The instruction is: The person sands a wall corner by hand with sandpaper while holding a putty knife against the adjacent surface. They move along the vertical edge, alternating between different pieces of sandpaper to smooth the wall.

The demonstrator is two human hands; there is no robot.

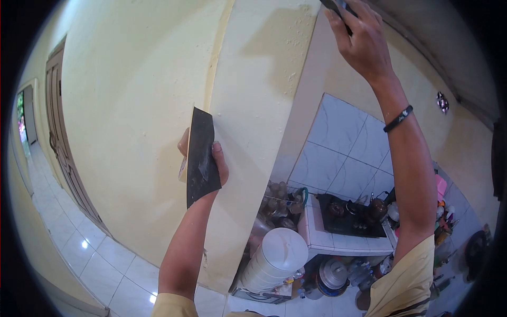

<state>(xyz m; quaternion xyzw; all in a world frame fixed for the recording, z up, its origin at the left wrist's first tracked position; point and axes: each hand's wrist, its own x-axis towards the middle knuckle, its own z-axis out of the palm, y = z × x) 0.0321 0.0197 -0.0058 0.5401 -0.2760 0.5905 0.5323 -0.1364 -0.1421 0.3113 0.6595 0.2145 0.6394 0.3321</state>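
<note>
My left hand (pixel 221 164) is closed around a black flat putty board (pixel 202 158) with whitish smears on its face, held upright in front of the cream wall (pixel 132 105). The thumb lies along its right edge and the fingers wrap behind the left one. Raised at the top, my right hand (pixel 364 39) grips a dark flat scraper (pixel 338 8), partly cut off by the view's upper edge. It is near the upper part of the pillar (pixel 264 79), where small bumps and rough flecks mark the surface and a shadow falls.
Below right, a tiled counter (pixel 322 240) bears a black stove (pixel 348 216). A white lidded bucket (pixel 282 253) stands beside it, near a metal pot (pixel 334 273) and glassware (pixel 277 198). Brown door (pixel 60 132) and tiled floor (pixel 95 253) lie left.
</note>
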